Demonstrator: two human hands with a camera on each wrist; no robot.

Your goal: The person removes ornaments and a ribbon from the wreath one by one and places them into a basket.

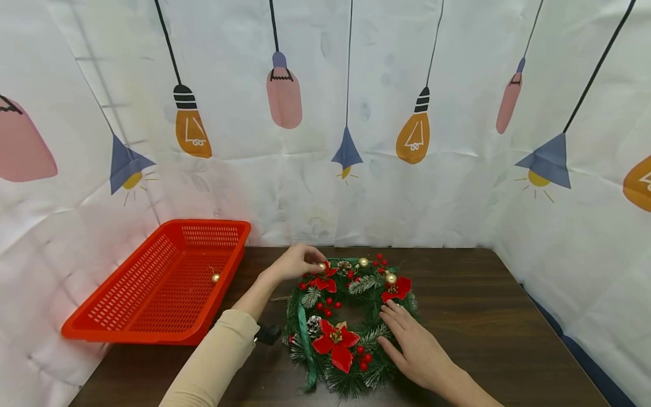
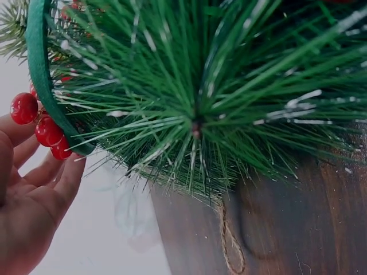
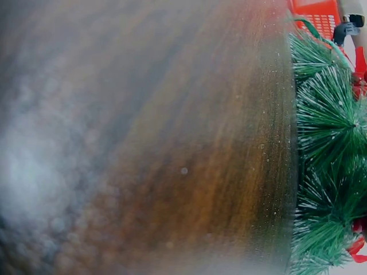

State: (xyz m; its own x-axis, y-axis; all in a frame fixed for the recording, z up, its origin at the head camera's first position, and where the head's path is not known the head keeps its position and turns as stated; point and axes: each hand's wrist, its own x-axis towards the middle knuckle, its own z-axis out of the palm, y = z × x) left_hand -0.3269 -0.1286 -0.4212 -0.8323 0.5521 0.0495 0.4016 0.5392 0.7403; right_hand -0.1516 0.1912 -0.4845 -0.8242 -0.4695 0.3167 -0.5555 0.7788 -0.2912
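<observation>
A green Christmas wreath (image 1: 351, 384) lies on the table, trimmed with red poinsettias (image 1: 337, 342), red berries (image 1: 329, 305), pinecones (image 1: 314, 325) and a green ribbon (image 1: 305, 333). At its upper left edge my left hand (image 1: 300, 263) has thumb and fingers curled at a small gold ball ornament (image 1: 322, 266), which they appear to pinch. The left wrist view shows those fingertips beside red berries (image 2: 49, 132) and the ribbon (image 2: 40, 69); the ball is hidden there. My right hand (image 1: 414, 345) rests on the wreath's right side, fingers extended. The right wrist view shows pine needles (image 3: 332, 126) but not the hand.
To the left stands a red plastic basket (image 1: 168, 333) holding one gold ball ornament (image 1: 216, 277). A twine loop (image 2: 229, 246) hangs from the wreath's edge. Behind the dark wooden table (image 1: 483, 316) hangs a white curtain (image 1: 315, 186) printed with lamps.
</observation>
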